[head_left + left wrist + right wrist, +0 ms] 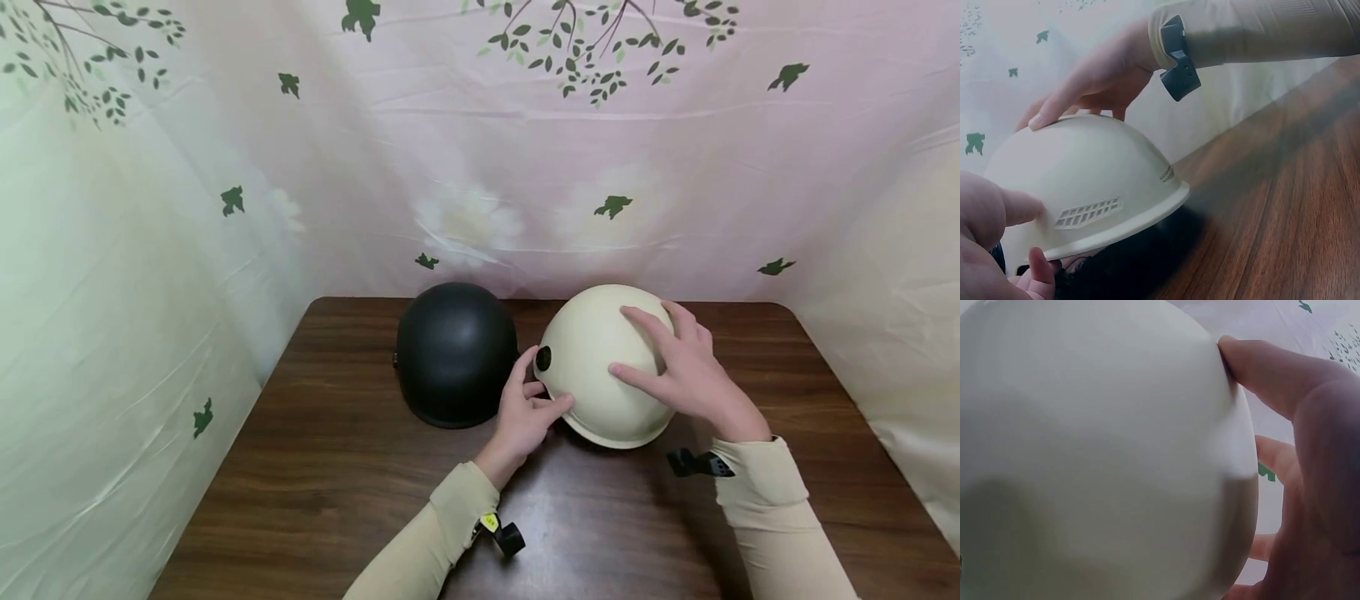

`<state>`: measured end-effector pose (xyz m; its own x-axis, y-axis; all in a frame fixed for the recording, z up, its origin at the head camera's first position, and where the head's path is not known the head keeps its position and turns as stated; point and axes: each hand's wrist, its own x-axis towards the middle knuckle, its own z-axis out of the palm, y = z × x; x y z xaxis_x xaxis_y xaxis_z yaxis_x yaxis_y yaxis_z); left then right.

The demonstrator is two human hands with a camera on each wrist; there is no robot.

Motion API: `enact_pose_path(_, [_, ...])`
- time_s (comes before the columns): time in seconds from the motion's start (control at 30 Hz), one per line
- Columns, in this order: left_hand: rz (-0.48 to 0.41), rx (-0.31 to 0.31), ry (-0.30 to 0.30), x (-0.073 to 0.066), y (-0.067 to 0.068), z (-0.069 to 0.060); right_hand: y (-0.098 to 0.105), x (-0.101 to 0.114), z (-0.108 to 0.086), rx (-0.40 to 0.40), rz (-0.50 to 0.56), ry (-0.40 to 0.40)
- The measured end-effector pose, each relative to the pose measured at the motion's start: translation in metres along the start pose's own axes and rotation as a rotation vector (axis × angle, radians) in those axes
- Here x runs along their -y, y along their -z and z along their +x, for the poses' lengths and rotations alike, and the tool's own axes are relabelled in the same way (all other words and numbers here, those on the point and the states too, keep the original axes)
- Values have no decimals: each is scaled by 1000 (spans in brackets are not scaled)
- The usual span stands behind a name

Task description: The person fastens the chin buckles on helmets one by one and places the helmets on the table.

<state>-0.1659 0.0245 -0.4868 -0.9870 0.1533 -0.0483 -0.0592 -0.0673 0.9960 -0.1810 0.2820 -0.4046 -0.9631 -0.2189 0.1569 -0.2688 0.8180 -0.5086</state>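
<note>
A cream helmet [600, 367] with a round black piece [543, 358] on its left side sits tilted at the back of the table. My left hand [521, 421] grips its left edge, thumb outside and some fingers beneath the rim. My right hand [697, 371] holds the dome's right side with spread, curved fingers. The left wrist view shows a vent grille [1088, 213] above the helmet's rim; the underside is mostly hidden. In the right wrist view the dome [1104, 437] covers much of the picture beside my right hand [1316, 450].
A black helmet [456, 354] stands dome up just left of the cream one, close to my left fingertips. The brown wooden table [322, 467] ends at a patterned cloth backdrop [510, 158], with more cloth along both sides.
</note>
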Motion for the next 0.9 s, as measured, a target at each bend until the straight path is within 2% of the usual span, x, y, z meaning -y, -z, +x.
enact_pose_path(0.23, [-3,-7,-34,-7,0,-2,5,-3,-4,-8,63,-15])
enact_pose_path(0.47, [48,2,-112,-18,1,-4,13,-7,-7,6,108,-40])
enact_pose_path(0.67, [93,10,-169,-26,2,-6,16,-13,-7,-4,155,-29])
enact_pose_path(0.9, [86,19,-224,-32,4,-5,17,-17,-5,-2,187,-13])
